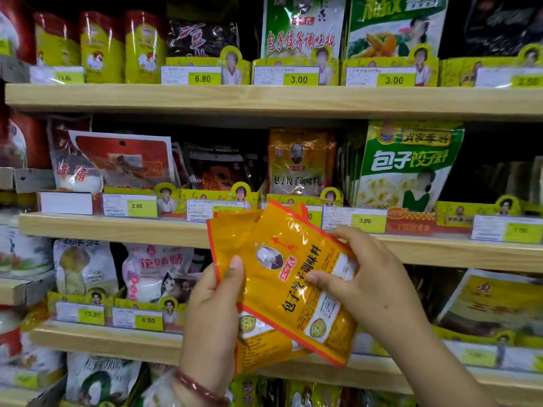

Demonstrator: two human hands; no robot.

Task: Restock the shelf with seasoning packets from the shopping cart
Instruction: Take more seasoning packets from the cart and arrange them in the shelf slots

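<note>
The left hand (214, 315) and right hand (370, 286) together grip a fanned stack of orange seasoning packets (282, 283), at least three, thumbs curled over the front. The stack's top edge overlaps the middle shelf (117, 227) lip. At 12 o'clock of the stack stands a matching shelved packet (299, 160), dark open room above it.

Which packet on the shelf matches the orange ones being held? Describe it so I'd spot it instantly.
Find the middle wooden shelf. Just above the orange packets held in both hands stands the brownish-gold packet, left of the big green-and-white packet. It alone there shows a small oval portrait above a line of black characters.
</note>
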